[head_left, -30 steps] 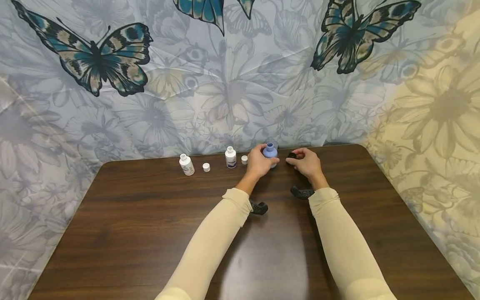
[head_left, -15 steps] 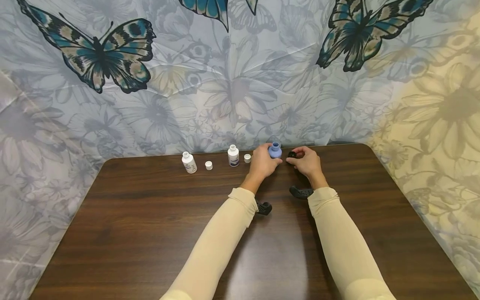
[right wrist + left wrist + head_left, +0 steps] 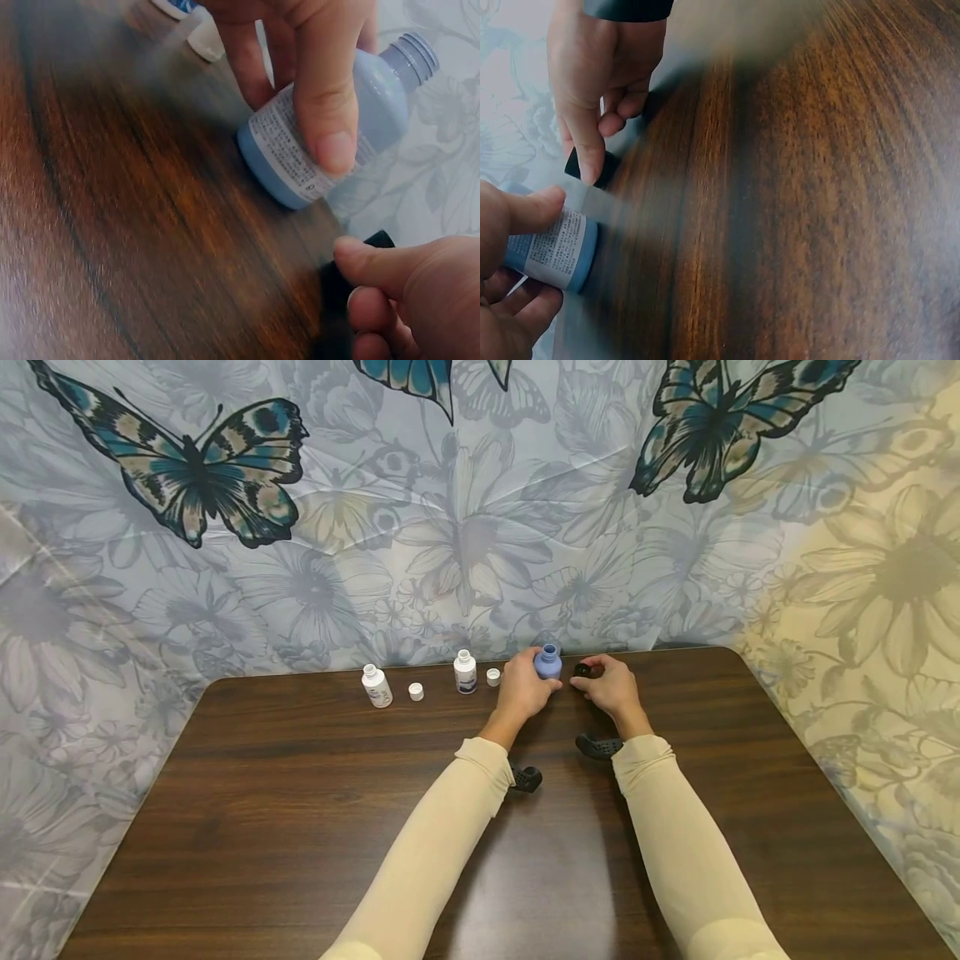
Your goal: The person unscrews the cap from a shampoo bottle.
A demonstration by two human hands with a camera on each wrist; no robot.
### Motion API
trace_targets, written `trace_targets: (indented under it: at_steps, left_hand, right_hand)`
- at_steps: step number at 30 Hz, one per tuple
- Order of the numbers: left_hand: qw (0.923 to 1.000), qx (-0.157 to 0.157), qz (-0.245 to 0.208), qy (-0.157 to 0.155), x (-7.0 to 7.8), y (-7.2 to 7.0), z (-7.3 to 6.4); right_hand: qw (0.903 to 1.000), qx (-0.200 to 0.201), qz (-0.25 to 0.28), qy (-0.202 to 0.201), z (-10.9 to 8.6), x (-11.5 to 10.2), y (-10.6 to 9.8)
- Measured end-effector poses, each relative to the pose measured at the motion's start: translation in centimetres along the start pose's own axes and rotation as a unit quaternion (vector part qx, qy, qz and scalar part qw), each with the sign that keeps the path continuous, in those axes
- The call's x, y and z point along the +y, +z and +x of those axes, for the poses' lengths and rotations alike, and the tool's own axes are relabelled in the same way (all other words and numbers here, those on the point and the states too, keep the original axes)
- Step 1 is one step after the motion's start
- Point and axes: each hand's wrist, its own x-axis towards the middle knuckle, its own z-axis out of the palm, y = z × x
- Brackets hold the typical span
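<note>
My left hand (image 3: 522, 690) grips a blue bottle (image 3: 549, 664) round its body near the table's back edge. In the right wrist view the bottle (image 3: 382, 97) shows a bare threaded neck and a printed label, with the left thumb (image 3: 334, 142) across it. Just to the right, my right hand (image 3: 613, 687) pinches a small black cap (image 3: 582, 670) between thumb and fingers, apart from the bottle. The left wrist view shows the cap (image 3: 581, 165) close to the tabletop; whether it touches the wood I cannot tell.
Left of the hands stand two white uncapped bottles, one nearer (image 3: 465, 672) and one farther left (image 3: 377, 687). A white cap (image 3: 492, 677) lies beside the first and another white cap (image 3: 416, 692) beside the second. A patterned cloth (image 3: 465, 527) hangs behind the brown table (image 3: 300, 793).
The blue bottle and my left hand have shifted slightly right, nearer the right hand, early on. The view also moved a little. The right hand keeps its pinch on the black cap.
</note>
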Motion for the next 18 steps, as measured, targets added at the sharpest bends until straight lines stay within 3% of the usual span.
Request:
trace_targets:
  at_steps: [8, 12, 18]
  left_hand:
    - [0.9999, -0.002, -0.012, 0.003, 0.12, -0.04, -0.10]
    - [1.0000, 0.002, -0.008, 0.001, 0.02, 0.05, -0.20]
    - [0.9994, 0.013, -0.017, -0.026, -0.32, 0.47, -0.59]
  right_hand:
    - [0.9980, 0.004, -0.062, -0.012, -0.11, -0.31, 0.13]
    - [0.9980, -0.005, -0.062, -0.011, -0.18, -0.24, -0.05]
    - [0.9986, -0.033, -0.041, -0.009, 0.10, -0.09, -0.22]
